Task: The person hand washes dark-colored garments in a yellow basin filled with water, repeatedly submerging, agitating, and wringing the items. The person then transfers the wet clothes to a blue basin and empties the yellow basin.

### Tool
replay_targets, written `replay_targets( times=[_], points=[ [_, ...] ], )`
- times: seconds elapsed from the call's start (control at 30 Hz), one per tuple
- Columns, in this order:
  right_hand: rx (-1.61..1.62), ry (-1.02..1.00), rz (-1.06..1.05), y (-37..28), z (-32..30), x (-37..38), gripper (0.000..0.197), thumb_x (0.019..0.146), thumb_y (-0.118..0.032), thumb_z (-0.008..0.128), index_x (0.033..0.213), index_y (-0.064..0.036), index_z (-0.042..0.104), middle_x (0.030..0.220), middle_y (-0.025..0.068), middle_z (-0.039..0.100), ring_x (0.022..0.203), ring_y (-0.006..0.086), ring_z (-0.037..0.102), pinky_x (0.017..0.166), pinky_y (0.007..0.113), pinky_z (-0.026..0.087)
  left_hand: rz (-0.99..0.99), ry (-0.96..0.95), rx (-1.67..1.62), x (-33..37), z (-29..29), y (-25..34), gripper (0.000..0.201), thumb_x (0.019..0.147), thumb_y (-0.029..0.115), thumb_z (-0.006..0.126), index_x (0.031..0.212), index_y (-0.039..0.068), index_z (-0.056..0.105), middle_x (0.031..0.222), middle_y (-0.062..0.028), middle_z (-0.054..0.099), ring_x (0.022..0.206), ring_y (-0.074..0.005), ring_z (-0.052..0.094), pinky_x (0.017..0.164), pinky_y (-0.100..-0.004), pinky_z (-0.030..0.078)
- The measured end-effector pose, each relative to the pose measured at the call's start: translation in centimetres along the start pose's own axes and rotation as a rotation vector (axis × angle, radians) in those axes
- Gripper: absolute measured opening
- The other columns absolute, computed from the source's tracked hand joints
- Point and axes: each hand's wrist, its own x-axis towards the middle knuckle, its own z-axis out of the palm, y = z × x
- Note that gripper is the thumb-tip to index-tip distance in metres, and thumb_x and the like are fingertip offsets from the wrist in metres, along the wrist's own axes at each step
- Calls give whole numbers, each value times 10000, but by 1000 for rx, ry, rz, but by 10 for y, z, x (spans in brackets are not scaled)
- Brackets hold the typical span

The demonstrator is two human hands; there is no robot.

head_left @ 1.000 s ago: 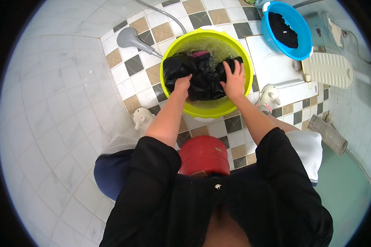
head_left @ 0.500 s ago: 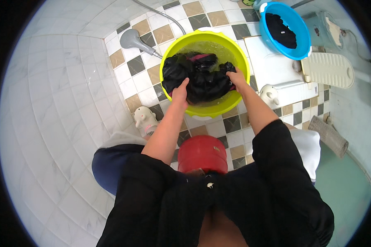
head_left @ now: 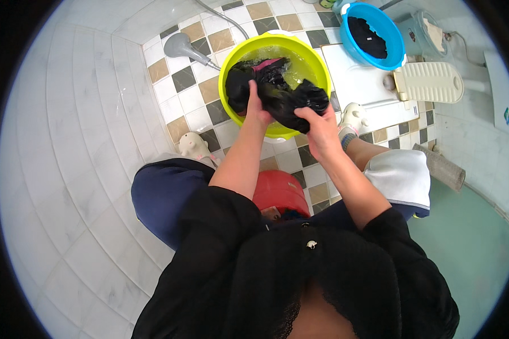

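Observation:
A wet black garment point(head_left: 288, 105) with a patch of pink lies partly in the water of a yellow-green basin point(head_left: 275, 39). My right hand point(head_left: 320, 129) is closed on a bunched part of it, lifted over the near right rim. Toward the left of the basin, my left hand point(head_left: 258, 108) grips the same cloth, its thumb pointing up along the fabric. Cloth hides most of the left fingers. Water ripples at the back right of the basin.
Beyond the basin on the left lies a grey shower head point(head_left: 181, 46) with its hose. A blue basin point(head_left: 400, 42) holding dark clothes stands back right, by a squat toilet with a beige cover point(head_left: 432, 82). Below me is a red stool point(head_left: 280, 191). White tiled wall point(head_left: 68, 169) runs left.
My right hand has drawn its end of the garment up and toward me, out of the water. The left hand has shifted slightly right, and the hands are closer together.

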Motion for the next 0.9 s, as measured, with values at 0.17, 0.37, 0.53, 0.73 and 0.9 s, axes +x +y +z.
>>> replay_targets(
  times=[0.17,0.37,0.53,0.73,0.9],
  points=[
    [-114,27,109,-30,-2,7,527,750,-66,662,1218,-76,419,1077,64,582,960,163,581,838,312,489,4,-133,-64,5,23,21,338,809,173,562,1067,-45,548,946,-159,629,813,-262,625,815,-389,517],
    [7,-207,532,-13,-42,70,742,812,-547,608,1369,-140,335,1375,113,366,1227,345,380,998,643,272,122,-112,187,-62,111,23,230,787,167,520,859,-30,614,790,-113,632,693,-217,620,684,-332,535],
    [426,-441,676,19,-43,102,676,843,-526,577,1357,-140,368,1359,116,420,1244,308,398,1020,575,305,77,-205,242,-77,122,28,223,798,175,498,837,-16,608,811,-117,634,681,-225,620,687,-348,541],
    [-70,-262,604,57,-56,123,447,829,-243,676,1240,-166,520,1188,92,574,1076,176,548,904,398,443,121,6,373,-26,46,44,267,783,140,532,978,-36,585,864,-128,643,783,-232,628,782,-338,514],
    [-739,99,74,97,-113,165,455,712,-141,750,1119,-84,554,1030,130,610,938,248,585,825,391,461,66,521,571,9,-41,34,345,780,182,612,1087,30,581,1009,-104,639,947,-246,600,894,-367,471]
  ],
)
